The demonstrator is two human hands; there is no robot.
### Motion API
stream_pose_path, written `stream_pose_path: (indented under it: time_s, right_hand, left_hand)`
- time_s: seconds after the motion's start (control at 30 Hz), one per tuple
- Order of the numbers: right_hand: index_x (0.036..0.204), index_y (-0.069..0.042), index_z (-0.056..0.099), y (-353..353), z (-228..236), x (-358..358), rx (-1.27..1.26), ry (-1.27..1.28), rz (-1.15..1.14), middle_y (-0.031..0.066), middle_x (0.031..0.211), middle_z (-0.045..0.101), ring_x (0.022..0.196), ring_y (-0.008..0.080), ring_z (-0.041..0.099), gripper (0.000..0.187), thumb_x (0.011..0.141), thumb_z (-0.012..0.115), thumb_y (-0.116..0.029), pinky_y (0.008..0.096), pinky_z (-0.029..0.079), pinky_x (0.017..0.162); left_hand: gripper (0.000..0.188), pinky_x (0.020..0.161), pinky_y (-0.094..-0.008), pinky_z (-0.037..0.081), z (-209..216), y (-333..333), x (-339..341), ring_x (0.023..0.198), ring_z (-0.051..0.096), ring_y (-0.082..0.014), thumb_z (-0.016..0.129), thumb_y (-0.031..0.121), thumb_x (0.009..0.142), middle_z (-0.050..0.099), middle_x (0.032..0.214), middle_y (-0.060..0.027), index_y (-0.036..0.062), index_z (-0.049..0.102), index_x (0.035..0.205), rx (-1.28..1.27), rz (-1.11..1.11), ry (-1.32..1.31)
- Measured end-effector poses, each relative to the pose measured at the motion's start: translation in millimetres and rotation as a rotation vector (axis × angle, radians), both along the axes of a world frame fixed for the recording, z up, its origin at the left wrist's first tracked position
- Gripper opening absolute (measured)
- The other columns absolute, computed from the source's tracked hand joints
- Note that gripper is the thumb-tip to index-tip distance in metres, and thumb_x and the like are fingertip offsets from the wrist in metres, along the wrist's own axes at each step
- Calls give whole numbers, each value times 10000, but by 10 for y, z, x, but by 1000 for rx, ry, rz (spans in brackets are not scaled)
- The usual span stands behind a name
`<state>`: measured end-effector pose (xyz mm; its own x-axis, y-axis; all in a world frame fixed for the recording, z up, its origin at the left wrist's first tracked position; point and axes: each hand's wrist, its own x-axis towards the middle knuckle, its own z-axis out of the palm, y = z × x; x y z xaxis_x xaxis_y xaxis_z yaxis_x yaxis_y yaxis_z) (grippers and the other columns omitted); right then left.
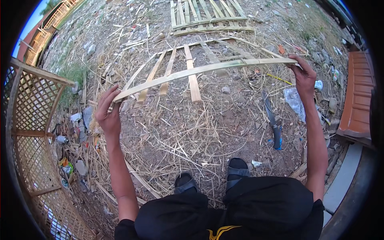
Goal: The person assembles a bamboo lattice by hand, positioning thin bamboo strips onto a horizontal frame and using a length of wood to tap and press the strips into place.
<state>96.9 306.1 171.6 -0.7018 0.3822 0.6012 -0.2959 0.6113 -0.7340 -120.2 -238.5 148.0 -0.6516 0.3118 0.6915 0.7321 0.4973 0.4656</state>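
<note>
My left hand (107, 110) is closed around one end of a long, pale bamboo strip (160, 81). The other end is pinched in my right hand (304, 76), slightly higher and further away. The strip spans between both hands and looks slightly bowed in this view. Several shorter bamboo slats (195, 86) cross beneath or behind it and run toward a far crosspiece. Whether they are fastened to the held strip, I cannot tell. On the ground, nearer my right hand, lies a long dark-bladed knife (271, 114) with a black handle.
A slatted bamboo panel (210, 18) lies at the far side. Lattice panels (34, 104) stand at the left, and a reddish-brown panelled object (356, 94) at the right. Shavings (188, 136) and litter cover the ground. Clear plastic (294, 102) lies near the knife; my sandalled feet (238, 168) are below.
</note>
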Motion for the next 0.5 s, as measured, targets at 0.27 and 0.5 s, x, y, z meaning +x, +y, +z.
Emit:
stream_pose_path:
  time_s: [0.27,0.5]
  right_hand:
    - [1327,52,590,788,1597,-1125,222,-58,91,124,1185,698,1037,189,690,376,972,644,-61,331,603,890]
    - [1259,-59,681,-279,2839,-1686,278,78,172,73,1036,733,919,166,703,482,923,725,-402,351,593,805]
  left_hand:
    - [272,950,-281,559,920,-92,-877,1016,689,-173,613,-83,945,724,1059,-140,-101,630,1215,381,-260,-200]
    - [225,870,-334,599,1211,-722,-392,915,706,-157,629,54,983,724,1017,-114,-67,667,1169,440,-151,-202]
